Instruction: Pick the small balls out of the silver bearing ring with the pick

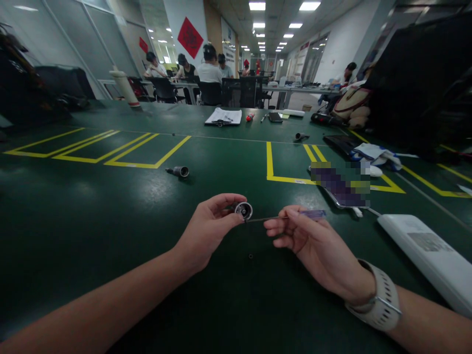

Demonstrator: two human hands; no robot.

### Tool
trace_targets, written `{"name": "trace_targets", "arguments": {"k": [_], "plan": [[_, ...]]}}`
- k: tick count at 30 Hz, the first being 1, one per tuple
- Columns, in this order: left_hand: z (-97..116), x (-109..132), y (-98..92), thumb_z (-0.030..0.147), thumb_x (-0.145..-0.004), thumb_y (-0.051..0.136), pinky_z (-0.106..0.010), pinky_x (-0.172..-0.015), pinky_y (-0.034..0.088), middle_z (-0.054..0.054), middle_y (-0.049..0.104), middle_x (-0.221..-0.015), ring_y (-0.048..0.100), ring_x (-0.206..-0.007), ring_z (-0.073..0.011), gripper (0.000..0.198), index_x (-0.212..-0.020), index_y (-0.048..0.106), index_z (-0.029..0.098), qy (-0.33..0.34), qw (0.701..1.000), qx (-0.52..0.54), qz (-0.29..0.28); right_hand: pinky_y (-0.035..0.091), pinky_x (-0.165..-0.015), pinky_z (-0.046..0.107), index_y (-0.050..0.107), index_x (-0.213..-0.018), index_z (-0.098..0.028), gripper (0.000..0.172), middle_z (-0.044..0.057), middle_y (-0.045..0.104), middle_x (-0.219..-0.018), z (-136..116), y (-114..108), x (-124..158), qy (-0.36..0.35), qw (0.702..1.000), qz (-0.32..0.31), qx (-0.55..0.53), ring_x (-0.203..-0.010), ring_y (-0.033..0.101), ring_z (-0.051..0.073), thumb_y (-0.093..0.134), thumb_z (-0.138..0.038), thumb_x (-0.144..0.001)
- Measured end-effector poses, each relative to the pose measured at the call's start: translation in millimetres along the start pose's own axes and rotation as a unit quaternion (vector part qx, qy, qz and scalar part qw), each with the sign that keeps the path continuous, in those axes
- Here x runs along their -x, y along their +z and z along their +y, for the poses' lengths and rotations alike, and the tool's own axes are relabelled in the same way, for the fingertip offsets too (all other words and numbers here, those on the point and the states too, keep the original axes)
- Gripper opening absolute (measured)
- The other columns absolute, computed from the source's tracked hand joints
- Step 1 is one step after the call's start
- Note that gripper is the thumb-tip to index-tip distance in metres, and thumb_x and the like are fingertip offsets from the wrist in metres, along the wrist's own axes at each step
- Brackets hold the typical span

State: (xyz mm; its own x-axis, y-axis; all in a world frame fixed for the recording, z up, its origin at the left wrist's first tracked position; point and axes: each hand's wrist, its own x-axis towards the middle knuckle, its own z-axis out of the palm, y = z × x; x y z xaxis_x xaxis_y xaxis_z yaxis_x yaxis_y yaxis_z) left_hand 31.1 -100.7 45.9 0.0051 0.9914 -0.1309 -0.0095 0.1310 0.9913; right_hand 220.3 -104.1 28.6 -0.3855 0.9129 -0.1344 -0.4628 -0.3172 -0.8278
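Between the thumb and fingers of my left hand [212, 223] is a round, cup-shaped metal part [244, 211], its open end turned toward me with a small post inside. My right hand [304, 233] pinches a thin screwdriver [313, 214] with a translucent purple handle. Its shaft points left, and the tip is at the lower rim of the metal part, close to my left thumb; whether it touches is too small to tell. A tiny ring [250, 256] lies on the green table [147, 226] below the hands. A similar cup-shaped metal part with a stem [179, 171] rests further off, left.
Another such part [301, 136] lies at the back right. A phone [337, 187] with a cable and a white power bank [424, 250] occupy the right side. Yellow tape [269, 162] marks the table. Papers on a clipboard [223, 117] are behind; people sit beyond.
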Motion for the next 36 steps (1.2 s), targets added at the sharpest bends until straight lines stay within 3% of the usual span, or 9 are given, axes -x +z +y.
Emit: {"name": "trace_targets", "arguments": {"k": [6, 12, 17, 25, 27, 28, 31, 33, 36], "plan": [[3.3, 5.9, 3.7, 0.015, -0.067, 0.071, -0.028, -0.078, 0.049, -0.003, 0.072, -0.088, 0.064, -0.083, -0.0156, 0.027, -0.094, 0.069, 0.018, -0.015, 1.000, 0.004, -0.016, 0.057, -0.074, 0.030, 0.063, -0.092, -0.023, 0.009, 0.003, 0.070, -0.096, 4.7, 2.5, 8.1, -0.166, 0.967, -0.015, 0.192, -0.092, 0.065, 0.017, 0.055, -0.027, -0.088], [3.0, 7.3, 5.4, 0.016, -0.067, 0.071, -0.029, -0.076, 0.051, -0.003, 0.073, -0.086, 0.066, -0.080, -0.0168, 0.026, -0.092, 0.071, 0.018, -0.012, 1.000, 0.008, -0.022, 0.054, -0.075, 0.033, 0.062, -0.100, -0.026, 0.016, 0.003, 0.068, -0.100, 6.6, 3.5, 14.3, -0.249, 0.890, -0.014, 0.383, -0.085, 0.065, 0.017, 0.053, -0.020, -0.089], [1.7, 7.5, 4.9, 0.017, -0.070, 0.068, -0.028, -0.074, 0.053, -0.003, 0.074, -0.084, 0.067, -0.077, -0.0165, 0.023, -0.093, 0.071, 0.018, 0.010, 0.999, -0.030, -0.020, 0.050, -0.083, 0.033, 0.059, -0.106, -0.027, 0.024, 0.003, 0.067, -0.103, 5.1, 4.8, 18.8, -0.302, 0.819, -0.070, 0.483, -0.095, 0.062, 0.017, 0.052, -0.013, -0.088], [2.2, 7.5, 6.0, 0.017, -0.071, 0.065, -0.029, -0.075, 0.053, -0.003, 0.074, -0.082, 0.067, -0.074, -0.0164, 0.021, -0.091, 0.072, 0.017, 0.006, 0.998, -0.064, -0.004, 0.048, -0.087, 0.033, 0.055, -0.113, -0.026, 0.033, 0.005, 0.065, -0.103, 4.3, 8.7, 23.2, -0.339, 0.756, -0.126, 0.546, -0.099, 0.060, 0.018, 0.052, -0.008, -0.086], [2.2, 7.2, 5.6, 0.017, -0.072, 0.064, -0.030, -0.076, 0.053, -0.003, 0.074, -0.082, 0.067, -0.075, -0.0167, 0.021, -0.091, 0.072, 0.016, 0.006, 0.998, -0.067, -0.008, 0.048, -0.086, 0.033, 0.058, -0.109, -0.025, 0.028, 0.005, 0.066, -0.102, 4.2, 9.6, 24.1, -0.331, 0.771, -0.123, 0.529, -0.098, 0.060, 0.018, 0.053, -0.009, -0.086], [2.1, 6.7, 5.1, 0.017, -0.072, 0.064, -0.030, -0.077, 0.053, -0.003, 0.073, -0.082, 0.067, -0.076, -0.0168, 0.021, -0.091, 0.071, 0.016, 0.006, 0.998, -0.067, -0.010, 0.048, -0.085, 0.033, 0.059, -0.105, -0.024, 0.025, 0.005, 0.066, -0.101, 4.1, 9.6, 23.9, -0.317, 0.794, -0.110, 0.507, -0.097, 0.060, 0.018, 0.053, -0.010, -0.086], [1.3, 4.0, 2.9, 0.016, -0.072, 0.065, -0.031, -0.080, 0.052, -0.004, 0.072, -0.092, 0.066, -0.083, -0.0168, 0.025, -0.096, 0.067, 0.016, 0.010, 0.998, -0.052, -0.013, 0.050, -0.078, 0.030, 0.063, -0.091, -0.024, 0.012, 0.002, 0.069, -0.089, 4.1, 7.4, 19.4, -0.232, 0.903, -0.036, 0.359, -0.086, 0.063, 0.016, 0.052, -0.020, -0.089], [0.2, 1.4, 1.1, 0.014, -0.069, 0.068, -0.031, -0.083, 0.051, -0.004, 0.070, -0.101, 0.065, -0.088, -0.0168, 0.031, -0.099, 0.063, 0.017, 0.011, 0.999, -0.032, -0.006, 0.050, -0.071, 0.029, 0.063, -0.081, -0.022, 0.014, 0.001, 0.068, -0.075, 4.2, 4.8, 13.3, -0.140, 0.963, -0.002, 0.233, -0.074, 0.064, 0.014, 0.052, -0.026, -0.089], [-1.6, -2.0, -1.0, 0.010, -0.066, 0.070, -0.030, -0.084, 0.050, -0.005, 0.068, -0.106, 0.064, -0.091, -0.0163, 0.036, -0.100, 0.058, 0.016, 0.006, 1.000, -0.006, -0.002, 0.048, -0.062, 0.026, 0.060, -0.071, -0.018, 0.020, 0.001, 0.065, -0.061, 5.2, 0.3, 4.0, -0.024, 0.989, -0.004, 0.149, -0.061, 0.060, 0.013, 0.055, -0.030, -0.086]]}}
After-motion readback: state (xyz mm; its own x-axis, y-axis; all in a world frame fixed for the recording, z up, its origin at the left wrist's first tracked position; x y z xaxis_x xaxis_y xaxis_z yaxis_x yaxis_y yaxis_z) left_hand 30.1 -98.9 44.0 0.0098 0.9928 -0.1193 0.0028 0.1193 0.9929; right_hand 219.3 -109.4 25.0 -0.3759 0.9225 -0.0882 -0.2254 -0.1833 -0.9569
